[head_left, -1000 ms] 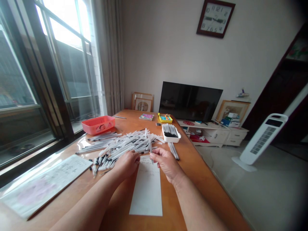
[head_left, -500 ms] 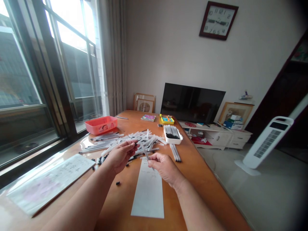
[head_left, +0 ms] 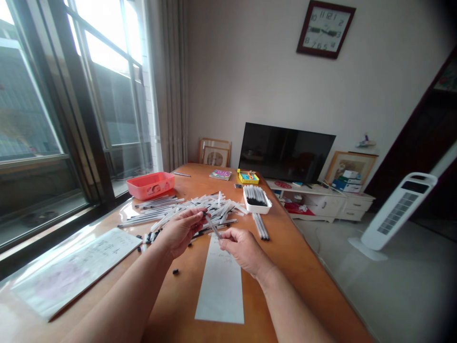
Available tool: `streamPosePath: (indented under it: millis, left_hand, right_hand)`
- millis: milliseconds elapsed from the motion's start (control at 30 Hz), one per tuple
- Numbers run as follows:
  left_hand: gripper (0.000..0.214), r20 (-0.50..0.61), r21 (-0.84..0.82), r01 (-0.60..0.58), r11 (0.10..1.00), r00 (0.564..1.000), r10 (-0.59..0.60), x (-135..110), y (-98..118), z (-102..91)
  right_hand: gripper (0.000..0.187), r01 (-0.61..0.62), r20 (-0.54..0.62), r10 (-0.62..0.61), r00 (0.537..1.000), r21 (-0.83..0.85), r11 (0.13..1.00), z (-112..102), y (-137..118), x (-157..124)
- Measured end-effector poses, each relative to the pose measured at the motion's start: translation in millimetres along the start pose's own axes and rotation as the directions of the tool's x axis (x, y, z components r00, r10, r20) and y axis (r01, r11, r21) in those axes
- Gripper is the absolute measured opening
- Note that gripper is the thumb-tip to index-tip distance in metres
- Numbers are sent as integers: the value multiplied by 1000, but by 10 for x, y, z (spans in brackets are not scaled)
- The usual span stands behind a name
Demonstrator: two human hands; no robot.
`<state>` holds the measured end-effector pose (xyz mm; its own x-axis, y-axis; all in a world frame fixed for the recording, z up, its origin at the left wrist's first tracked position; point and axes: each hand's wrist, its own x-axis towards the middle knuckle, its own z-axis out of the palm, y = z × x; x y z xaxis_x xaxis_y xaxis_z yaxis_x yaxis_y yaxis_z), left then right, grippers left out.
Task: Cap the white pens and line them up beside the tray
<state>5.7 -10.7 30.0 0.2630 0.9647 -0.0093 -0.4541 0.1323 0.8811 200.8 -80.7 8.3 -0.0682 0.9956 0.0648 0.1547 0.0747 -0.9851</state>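
Note:
My right hand (head_left: 240, 247) is closed on a thin clear pen barrel (head_left: 213, 226) that slants up to the left. My left hand (head_left: 182, 227) is raised beside it, fingers curled, its fingertips pinched at the barrel's upper end; what they hold there is too small to name. Behind both hands a big heap of clear pen barrels (head_left: 185, 212) lies on the wooden table (head_left: 285, 267). A small black cap (head_left: 175, 271) sits on the table under my left wrist. A long white paper strip (head_left: 221, 281) lies below my right hand.
A white tray of finished pens (head_left: 257, 198) stands to the right of the heap, with a few pens (head_left: 260, 226) beside it. A red plastic bin (head_left: 150, 185) sits at the left by the window. A plastic-covered sheet (head_left: 71, 267) lies at the near left.
Both hands lifted off the table from the heap. My left hand rose and its fingertips closed in on the upper end of the barrel held by my right hand.

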Motion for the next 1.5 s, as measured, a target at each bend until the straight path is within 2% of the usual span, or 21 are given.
streamPosePath:
  millis: [567,933,1200,1333,1500]
  left_hand:
    - [26,39,76,-41,996,999,38,18,-36,-53]
    - [23,103,120,-61,991,994,49,3,-27,-49]
    - [20,167,59,-80,995,984,69,-13,12,-48]
    - [24,138,50,-70,996,988,63,-32,19,-20]
    - [21,60,62,-96,993,994,92,-18,-7,-15]
  right_hand:
    - [16,-14,-10,14,1000,-1,1000,14,-62,-24]
    - [18,-6,-31,8,999,50,999,1,-62,-28]
    - [31,-63,83,42,996,265,962,-44,-103,-52]
    - [38,-62,75,43,996,277,959,-32,-117,-66]
    - [35,-61,69,45,997,261,963,-12,-90,-55]
